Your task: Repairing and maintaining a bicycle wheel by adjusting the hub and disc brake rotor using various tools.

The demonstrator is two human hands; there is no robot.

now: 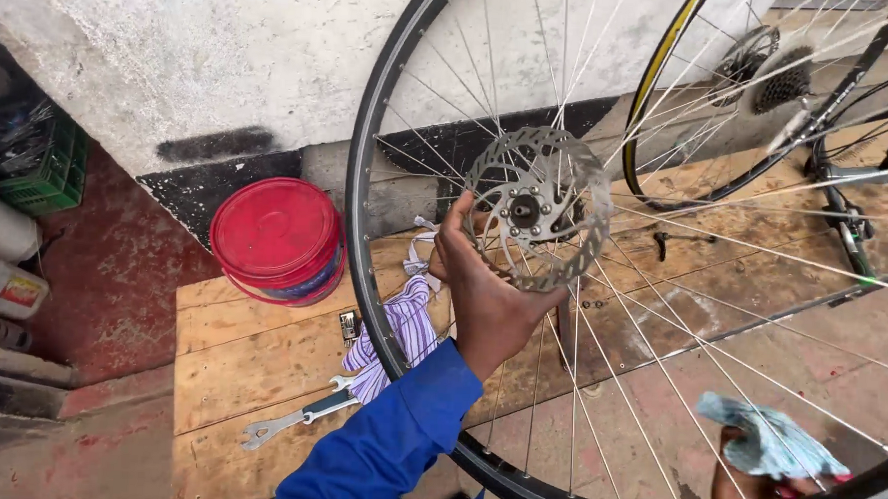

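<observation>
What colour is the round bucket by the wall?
Red round plastic bucket, lid included; head view.

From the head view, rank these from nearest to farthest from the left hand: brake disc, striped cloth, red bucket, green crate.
From the left hand:
1. Brake disc, touching the fingers at the wheel hub.
2. Striped cloth, just left on the boards.
3. Red bucket, farther left by the wall.
4. Green crate, far left edge.

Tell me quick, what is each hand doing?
Left hand: fingers curled around the hub beside the brake disc of the bicycle wheel.
Right hand: closed on a light blue rag.
</observation>
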